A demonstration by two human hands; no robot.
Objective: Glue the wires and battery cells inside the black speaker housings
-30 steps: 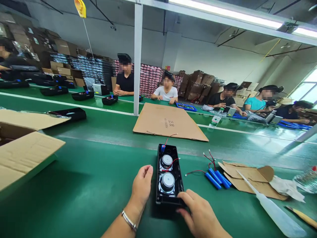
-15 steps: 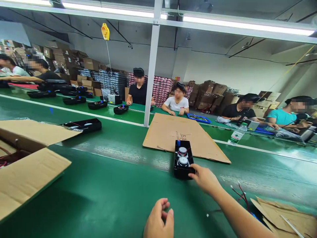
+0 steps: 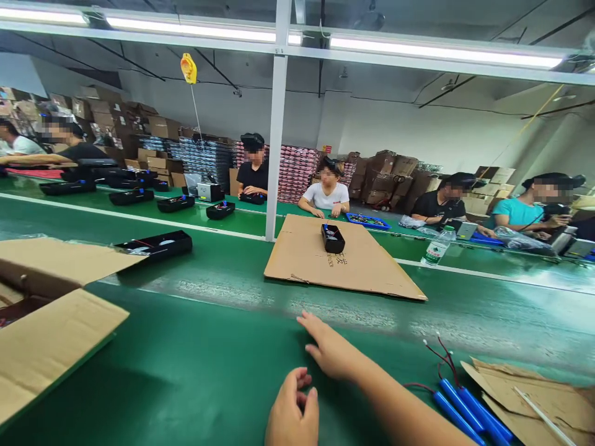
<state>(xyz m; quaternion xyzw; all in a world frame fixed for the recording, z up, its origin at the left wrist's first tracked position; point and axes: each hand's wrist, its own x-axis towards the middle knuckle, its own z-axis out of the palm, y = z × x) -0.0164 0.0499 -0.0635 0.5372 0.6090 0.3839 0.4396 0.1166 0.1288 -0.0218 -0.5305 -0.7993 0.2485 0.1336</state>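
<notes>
At the far left an open cardboard box [image 3: 56,310] sits on the green bench [image 3: 186,359], its flaps spread wide. Just beyond it a long black tray [image 3: 158,243] lies on the bench, and further back a row of similar black trays [image 3: 132,196] stands in front of seated people. Near the bottom middle, the left hand [image 3: 292,412] hovers low over the bench with its fingers loosely curled; its grip holds nothing. Just to its right, the right hand [image 3: 328,350] reaches forward, fingers stretched out flat close to the bench surface, its grip released and empty. Well ahead of both hands, the black speaker housing [image 3: 333,238] rests on a flat cardboard sheet [image 3: 353,272], apart from either hand. At the lower right, blue battery cells [image 3: 465,412] with red wires lie beside torn cardboard pieces [image 3: 534,402].
</notes>
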